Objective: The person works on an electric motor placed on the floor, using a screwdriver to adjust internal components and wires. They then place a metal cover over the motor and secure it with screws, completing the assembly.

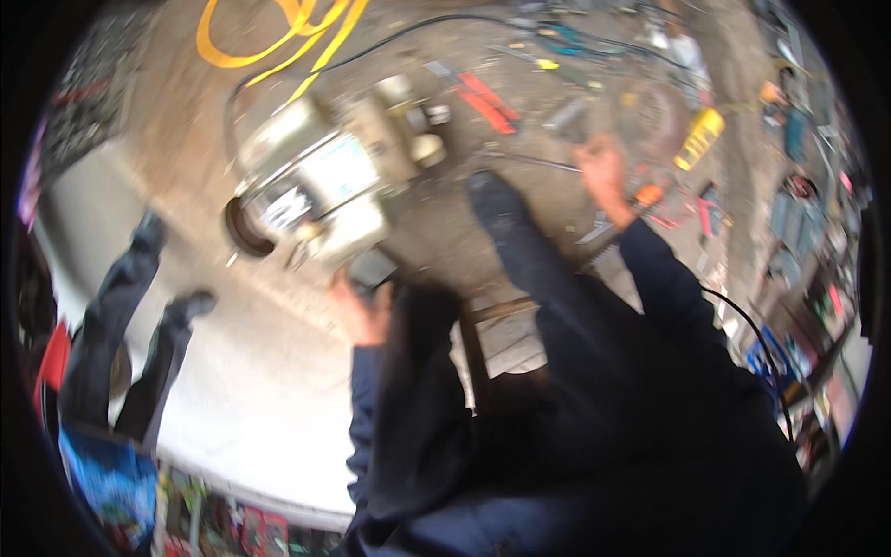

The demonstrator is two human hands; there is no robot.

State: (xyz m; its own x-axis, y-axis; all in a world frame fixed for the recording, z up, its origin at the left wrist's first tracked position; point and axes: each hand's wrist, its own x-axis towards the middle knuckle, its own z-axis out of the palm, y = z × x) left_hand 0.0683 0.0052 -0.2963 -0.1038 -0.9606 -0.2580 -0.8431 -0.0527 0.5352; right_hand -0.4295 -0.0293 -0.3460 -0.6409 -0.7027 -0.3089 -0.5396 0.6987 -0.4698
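My left hand (364,311), blurred, is at the lower edge of a machine (320,186) with pale housings, its fingers round a dark grey boxy piece (373,267). My right hand (603,172) is out to the right on the dirty ground, its fingertips just by a grey cylindrical piece (566,116); motion blur hides whether it grips anything. A thin metal rod (524,160) runs toward that hand. An orange-handled tool (648,195) lies beside my right wrist.
Yellow straps (227,51) and a black cable (418,23) lie beyond the machine, near red tools (487,102) and a yellow item (698,137). Scattered tools line the right side. Another person's legs (107,325) rest on the pale surface at left.
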